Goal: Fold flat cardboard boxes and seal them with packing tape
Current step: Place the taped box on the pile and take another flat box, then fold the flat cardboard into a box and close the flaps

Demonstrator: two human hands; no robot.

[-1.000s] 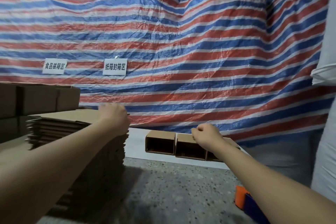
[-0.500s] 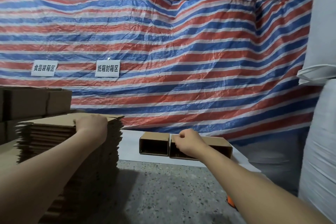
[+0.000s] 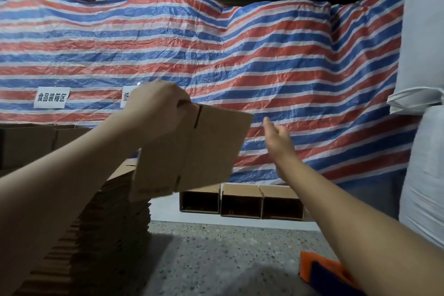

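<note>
While left hand (image 3: 153, 108) gripped top corner of flat brown cardboard box blank (image 3: 192, 151), held aloft above stack of flat brown blanks (image 3: 113, 204), right hand (image 3: 276, 137) hung open, empty, just beside. Judged light, stiff, creasable; best held by edges.

Second sign (image 3: 127, 100) half hidden behind left hand (image 3: 153, 109), orange tool (image 3: 322, 271) cut off

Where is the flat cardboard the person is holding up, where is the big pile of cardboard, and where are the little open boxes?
flat cardboard box (image 3: 206, 149), head view, middle of its broad panel.
stack of flat cardboard (image 3: 108, 223), head view, its layered side edges.
open boxes (image 3: 240, 191), head view, top face of the middle box.
</note>
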